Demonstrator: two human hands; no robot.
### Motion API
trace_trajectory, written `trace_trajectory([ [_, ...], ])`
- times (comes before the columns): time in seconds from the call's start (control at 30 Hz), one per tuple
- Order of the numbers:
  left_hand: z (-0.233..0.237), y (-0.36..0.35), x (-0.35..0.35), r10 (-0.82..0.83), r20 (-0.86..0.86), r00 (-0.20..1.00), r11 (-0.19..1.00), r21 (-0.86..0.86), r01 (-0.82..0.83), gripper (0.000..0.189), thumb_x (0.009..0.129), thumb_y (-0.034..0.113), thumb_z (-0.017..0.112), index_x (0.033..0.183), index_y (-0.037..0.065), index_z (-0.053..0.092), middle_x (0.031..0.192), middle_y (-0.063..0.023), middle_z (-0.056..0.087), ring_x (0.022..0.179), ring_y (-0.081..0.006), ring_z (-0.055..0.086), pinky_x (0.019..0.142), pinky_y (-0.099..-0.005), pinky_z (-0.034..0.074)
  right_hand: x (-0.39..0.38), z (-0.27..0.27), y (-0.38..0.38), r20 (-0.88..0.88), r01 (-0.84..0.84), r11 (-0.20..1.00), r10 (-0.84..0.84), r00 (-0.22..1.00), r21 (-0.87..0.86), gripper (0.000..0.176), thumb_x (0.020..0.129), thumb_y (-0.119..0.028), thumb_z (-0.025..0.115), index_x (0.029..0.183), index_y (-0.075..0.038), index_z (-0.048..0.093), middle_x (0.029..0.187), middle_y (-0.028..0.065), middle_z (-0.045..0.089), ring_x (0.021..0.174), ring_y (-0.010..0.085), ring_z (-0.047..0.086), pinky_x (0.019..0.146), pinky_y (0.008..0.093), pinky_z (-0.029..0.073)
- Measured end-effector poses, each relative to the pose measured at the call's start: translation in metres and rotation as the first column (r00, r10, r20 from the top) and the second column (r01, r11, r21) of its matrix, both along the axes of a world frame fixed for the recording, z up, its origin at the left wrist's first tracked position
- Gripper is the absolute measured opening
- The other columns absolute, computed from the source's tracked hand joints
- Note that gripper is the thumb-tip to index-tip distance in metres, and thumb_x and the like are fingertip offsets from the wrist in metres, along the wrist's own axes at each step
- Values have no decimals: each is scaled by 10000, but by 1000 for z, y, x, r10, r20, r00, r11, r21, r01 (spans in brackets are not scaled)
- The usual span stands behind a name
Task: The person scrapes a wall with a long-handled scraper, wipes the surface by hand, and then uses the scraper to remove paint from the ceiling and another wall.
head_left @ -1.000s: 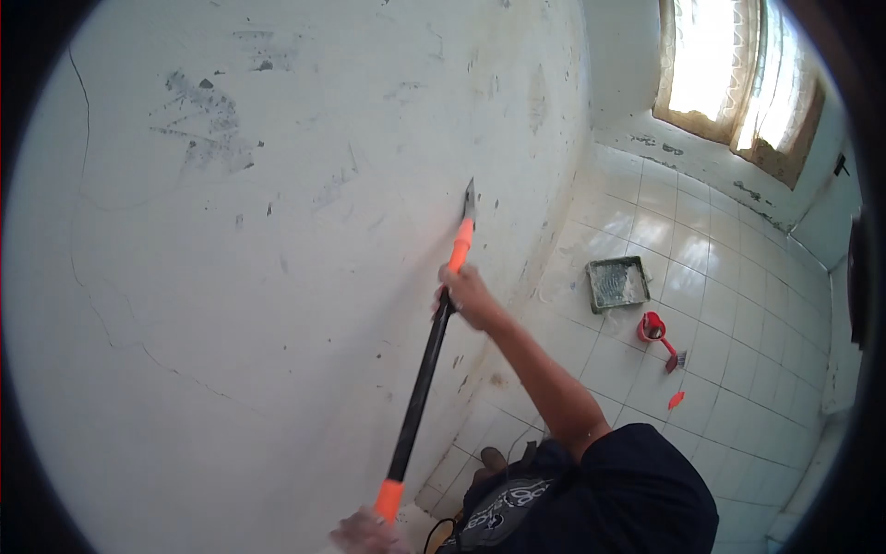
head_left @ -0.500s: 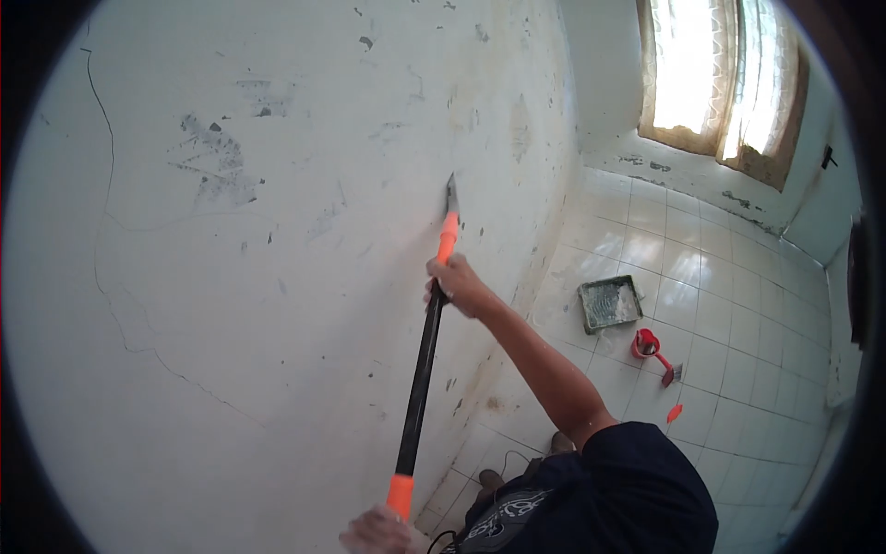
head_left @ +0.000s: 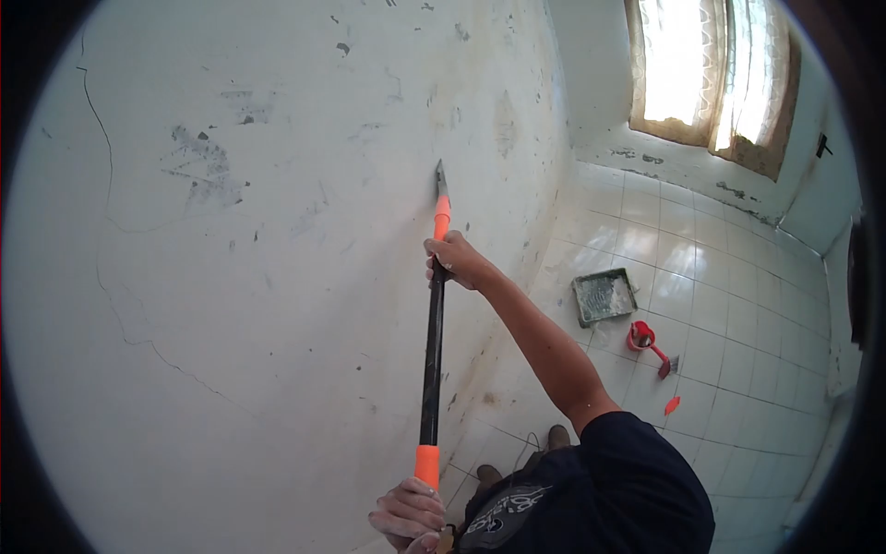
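Note:
A long-handled scraper (head_left: 431,355) with a black shaft, orange sleeves and a metal blade (head_left: 440,180) reaches up along the white wall (head_left: 305,277). My right hand (head_left: 457,260) is wrapped round the shaft just below the upper orange sleeve. At the bottom of the view, my left hand (head_left: 406,515) closes round the lower orange grip (head_left: 426,466). The blade lies at the wall surface, its tip pointing up. Grey scraped patches (head_left: 205,166) and a long crack mark the wall to the left, and small chips show around the blade.
On the tiled floor (head_left: 720,295) at right are a paint tray (head_left: 604,297), a red dipper (head_left: 640,336), a brush (head_left: 667,367) and an orange piece (head_left: 672,405). A curtained window (head_left: 711,78) is beyond. My shoes (head_left: 557,438) stand near the wall's foot.
The scraper has turned closer to upright. My left hand and the lower grip have moved right; the blade and my right hand sit slightly higher and left in view.

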State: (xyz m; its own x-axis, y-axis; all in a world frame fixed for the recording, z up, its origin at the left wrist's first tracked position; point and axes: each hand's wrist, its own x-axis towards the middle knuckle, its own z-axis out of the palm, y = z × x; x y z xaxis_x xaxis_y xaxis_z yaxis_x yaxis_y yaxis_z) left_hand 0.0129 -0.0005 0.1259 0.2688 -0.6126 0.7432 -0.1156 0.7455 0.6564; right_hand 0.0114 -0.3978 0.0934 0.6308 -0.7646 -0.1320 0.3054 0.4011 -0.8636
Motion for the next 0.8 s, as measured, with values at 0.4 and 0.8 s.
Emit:
trace_trajectory([
  [0.4, 12, -39, -45, -106, 153, 983, 990, 107, 90, 308, 734, 157, 741, 499, 109, 548, 507, -40, 592, 447, -192, 566, 716, -354, 480, -15, -26, -30, -14, -45, 999, 45, 999, -15, 204, 937, -186, 630, 871, -25, 523, 694, 59, 536, 561, 192, 606, 540, 416, 566],
  [0.8, 18, 14, -36, 64, 49, 997, 998, -8, -64, 126, 717, 173, 698, 639, 115, 618, 519, -42, 625, 445, -190, 575, 703, -367, 501, 3, -5, 13, 32, 45, 999, -45, 998, -3, 145, 907, -111, 589, 827, -11, 520, 683, 63, 516, 541, 188, 564, 547, 381, 547],
])
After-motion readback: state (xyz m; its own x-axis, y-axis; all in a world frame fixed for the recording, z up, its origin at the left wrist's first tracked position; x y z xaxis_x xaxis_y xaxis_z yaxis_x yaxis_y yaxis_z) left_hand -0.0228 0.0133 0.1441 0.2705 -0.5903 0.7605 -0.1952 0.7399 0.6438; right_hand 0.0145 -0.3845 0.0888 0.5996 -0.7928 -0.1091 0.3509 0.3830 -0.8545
